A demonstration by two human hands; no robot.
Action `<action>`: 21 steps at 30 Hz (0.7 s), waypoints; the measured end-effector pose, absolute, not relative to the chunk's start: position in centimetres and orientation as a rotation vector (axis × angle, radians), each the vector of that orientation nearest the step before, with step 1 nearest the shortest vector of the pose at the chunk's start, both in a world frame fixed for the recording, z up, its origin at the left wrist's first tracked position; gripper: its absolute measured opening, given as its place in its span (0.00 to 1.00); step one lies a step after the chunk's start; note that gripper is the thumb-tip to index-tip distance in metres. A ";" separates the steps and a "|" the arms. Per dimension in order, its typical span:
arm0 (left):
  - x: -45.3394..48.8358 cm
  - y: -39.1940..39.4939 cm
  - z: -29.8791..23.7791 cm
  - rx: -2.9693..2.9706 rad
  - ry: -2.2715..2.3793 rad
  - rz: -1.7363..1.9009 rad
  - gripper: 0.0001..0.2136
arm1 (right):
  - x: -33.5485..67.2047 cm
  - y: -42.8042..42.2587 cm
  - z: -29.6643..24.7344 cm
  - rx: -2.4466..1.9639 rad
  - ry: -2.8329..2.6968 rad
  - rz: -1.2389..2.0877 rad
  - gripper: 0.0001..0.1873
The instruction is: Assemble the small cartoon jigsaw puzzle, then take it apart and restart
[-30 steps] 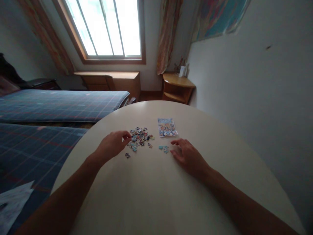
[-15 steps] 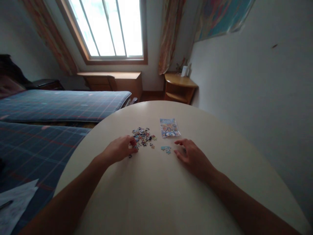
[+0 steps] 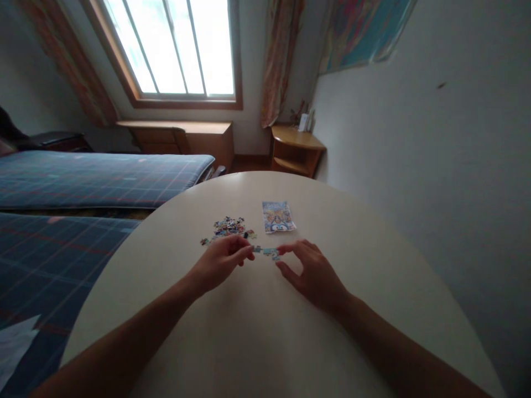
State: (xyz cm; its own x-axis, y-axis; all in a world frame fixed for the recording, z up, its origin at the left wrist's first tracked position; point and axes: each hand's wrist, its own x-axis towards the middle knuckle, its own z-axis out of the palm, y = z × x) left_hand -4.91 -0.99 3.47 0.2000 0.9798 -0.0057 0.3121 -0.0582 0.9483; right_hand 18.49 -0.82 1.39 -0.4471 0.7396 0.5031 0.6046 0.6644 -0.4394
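Note:
A pile of small colourful puzzle pieces lies on the round cream table. Just in front of it sits a small joined cluster of bluish pieces. My left hand pinches a single puzzle piece and holds it against the cluster's left edge. My right hand curls its fingers round the cluster's right side, thumb and forefinger touching it. A printed reference picture lies flat beyond the cluster.
Two beds with blue plaid covers stand left of the table. A white wall runs close along the right. A wooden corner shelf and a low cabinet sit under the window.
My left hand left the pile with a piece and moved right to the bluish cluster. My right hand shifted left to hold the cluster.

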 end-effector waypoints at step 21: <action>-3.5 -2.2 1.9 2.044 1.357 0.892 0.10 | 18.6 -0.5 1.6 -1.051 -2.105 0.271 0.08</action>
State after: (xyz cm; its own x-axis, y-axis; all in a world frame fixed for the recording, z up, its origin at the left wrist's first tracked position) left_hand -3.50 -2.25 1.86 0.2796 0.9308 0.2353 0.5847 -0.3595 0.7273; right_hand 18.59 -0.47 1.61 -0.3778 0.7567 0.5335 0.5966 0.6396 -0.4847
